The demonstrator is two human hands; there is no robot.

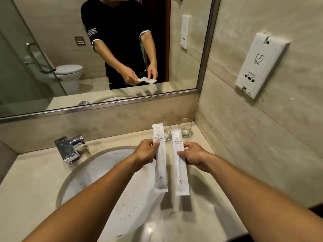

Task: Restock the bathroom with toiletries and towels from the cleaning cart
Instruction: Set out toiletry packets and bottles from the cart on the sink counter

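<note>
My left hand point(147, 151) pinches one dental kit sachet point(160, 159); my right hand point(193, 155) pinches a second sachet point(180, 165). I hold both above the sink point(83, 173), printed side up, probably to set them beside the glasses point(185, 128) behind it.

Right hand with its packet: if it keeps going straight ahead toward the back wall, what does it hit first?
Probably the right-hand glass in the counter corner. The right hand points its packet up toward the two glasses, and the packet top would arrive first. Depth is unclear; the left glass sits close too.
</note>
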